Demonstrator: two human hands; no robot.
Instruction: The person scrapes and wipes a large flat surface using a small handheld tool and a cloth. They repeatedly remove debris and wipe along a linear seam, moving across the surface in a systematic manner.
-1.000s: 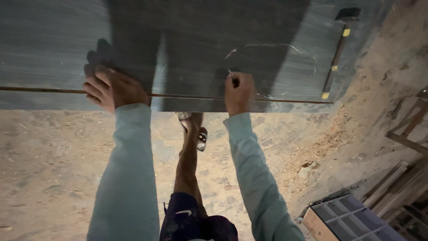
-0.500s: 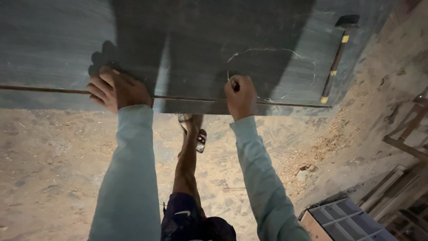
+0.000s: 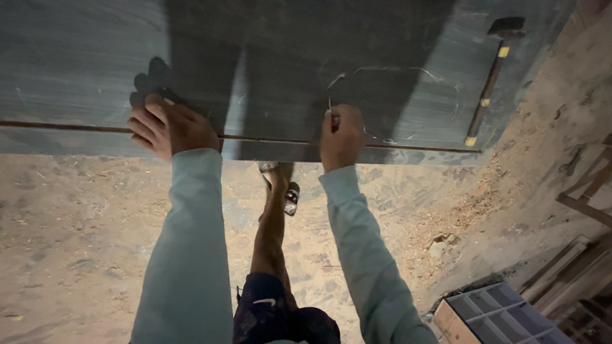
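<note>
A large grey-green board (image 3: 83,64) lies flat in front of me, its near edge above the sandy floor. A thin straight wooden strip (image 3: 64,126) runs along the board near that edge. My left hand (image 3: 169,127) presses flat on the strip, fingers spread. My right hand (image 3: 341,134) is closed around a thin marking tool (image 3: 330,108), its tip on the board just past the strip. Faint white lines (image 3: 389,70) are scratched on the board beyond it. My leg and sandalled foot (image 3: 280,191) show under the board's edge.
A hammer (image 3: 491,76) with a dark head and a handle banded in yellow lies on the board's right end. Wood shavings (image 3: 465,210) litter the sandy floor on the right. A crate with compartments (image 3: 497,315) and wooden frames (image 3: 586,197) stand at the lower right.
My right hand has edged slightly left along the strip with the marking tool. The left hand stays pressed on the strip.
</note>
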